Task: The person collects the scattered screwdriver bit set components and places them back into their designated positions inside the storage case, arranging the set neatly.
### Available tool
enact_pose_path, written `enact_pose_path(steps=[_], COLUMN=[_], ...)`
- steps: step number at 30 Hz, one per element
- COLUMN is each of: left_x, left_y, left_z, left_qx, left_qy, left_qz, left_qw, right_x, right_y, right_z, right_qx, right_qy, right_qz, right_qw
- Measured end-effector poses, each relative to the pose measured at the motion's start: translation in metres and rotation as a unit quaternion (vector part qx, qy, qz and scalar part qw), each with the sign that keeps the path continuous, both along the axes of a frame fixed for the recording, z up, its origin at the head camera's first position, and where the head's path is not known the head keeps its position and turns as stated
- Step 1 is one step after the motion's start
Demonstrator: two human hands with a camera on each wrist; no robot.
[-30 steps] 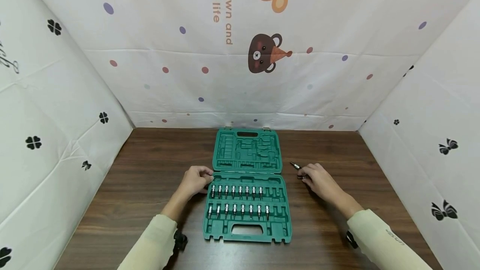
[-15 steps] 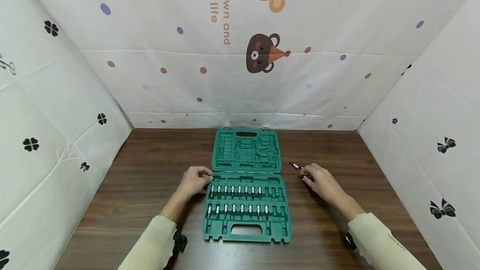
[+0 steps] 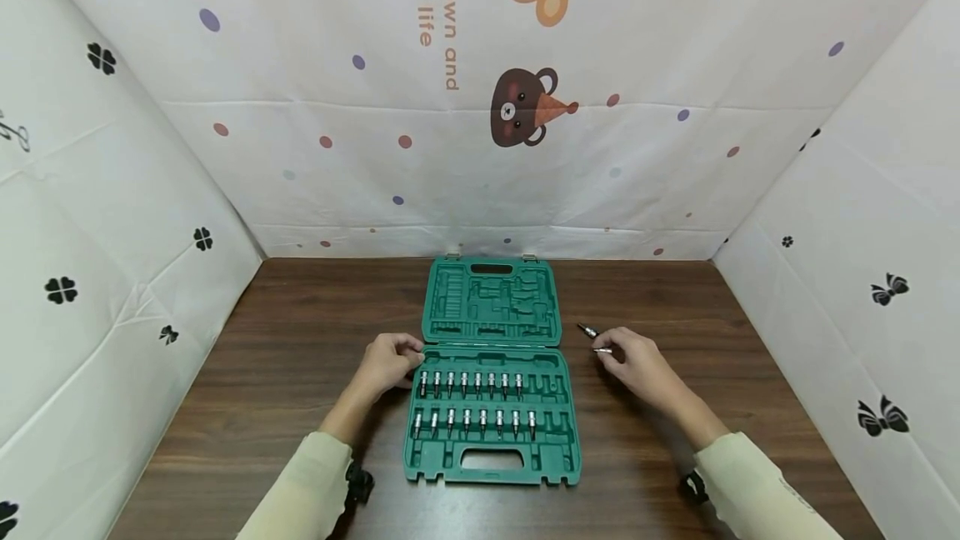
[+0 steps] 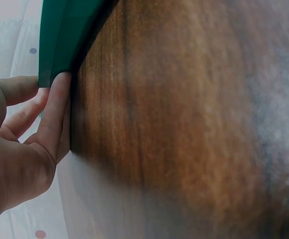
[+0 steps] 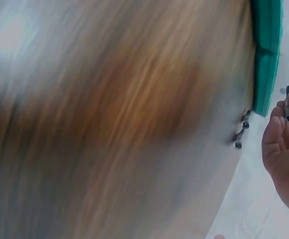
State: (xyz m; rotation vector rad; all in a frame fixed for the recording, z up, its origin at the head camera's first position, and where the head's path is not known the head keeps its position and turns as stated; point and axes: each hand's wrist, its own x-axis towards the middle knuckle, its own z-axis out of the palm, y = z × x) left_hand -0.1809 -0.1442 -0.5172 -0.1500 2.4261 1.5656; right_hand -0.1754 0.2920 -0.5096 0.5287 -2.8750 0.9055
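A green plastic tool case (image 3: 491,363) lies open, its lid (image 3: 492,300) folded back. Two rows of chrome bit sockets (image 3: 483,422) fill slots from the left; slots at the right end of both rows are bare. My left hand (image 3: 384,363) grips the case's left edge near the hinge, thumb and fingers against it in the left wrist view. Right of the case, my right hand (image 3: 636,363) pinches a bit socket (image 5: 288,108) between thumb and fingers, above the table. Beyond these fingertips another bit socket (image 3: 588,330) lies on the wood; the right wrist view shows two loose ones (image 5: 239,135).
The dark wooden table (image 3: 315,315) meets a white printed cloth wall (image 3: 375,173) at the back. Similar cloth stands at the left and right sides. A handle opening (image 3: 492,459) runs through the case's front.
My right hand, which was among the loose bit sockets, now shows one pinched at its fingertips, slightly turned. My left hand stays on the case edge. The head view shifts slightly.
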Motion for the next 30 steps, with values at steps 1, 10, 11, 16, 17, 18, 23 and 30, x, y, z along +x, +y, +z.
enact_pose_path(steps=[1, 10, 11, 16, 17, 18, 23, 30], left_x=[0.0, 0.0, 0.0, -0.001, -0.001, -0.001, 0.0, -0.001], left_y=[0.0, 0.0, 0.0, 0.0, 0.0, 0.0, -0.001, -0.002], left_z=[0.0, 0.0, -0.001, -0.002, -0.002, -0.002, -0.002, -0.001], left_qx=[0.002, 0.004, 0.004, 0.006, 0.006, 0.005, 0.002, 0.0], left_qy=[-0.001, -0.005, -0.005, -0.002, -0.001, -0.001, -0.001, 0.003], left_qz=[0.0, 0.002, 0.001, 0.0, -0.001, -0.001, -0.001, -0.003], left_qw=[1.0, 1.0, 1.0, 1.0, 1.0, 1.0, 1.0, 1.0], right_x=[0.001, 0.005, 0.005, 0.006, 0.006, 0.007, 0.009, 0.009], right_y=[-0.002, -0.018, -0.02, -0.03, -0.032, -0.034, -0.044, -0.056], right_z=[0.001, 0.004, 0.004, 0.004, 0.005, 0.005, 0.01, 0.013], right_qx=[-0.008, -0.069, -0.072, -0.084, -0.085, -0.085, -0.09, -0.098], right_qy=[-0.008, -0.076, -0.082, -0.104, -0.106, -0.108, -0.116, -0.12], right_qz=[-0.002, 0.004, 0.007, 0.016, 0.02, 0.025, 0.052, 0.089], right_qw=[1.0, 0.995, 0.994, 0.991, 0.99, 0.99, 0.988, 0.984])
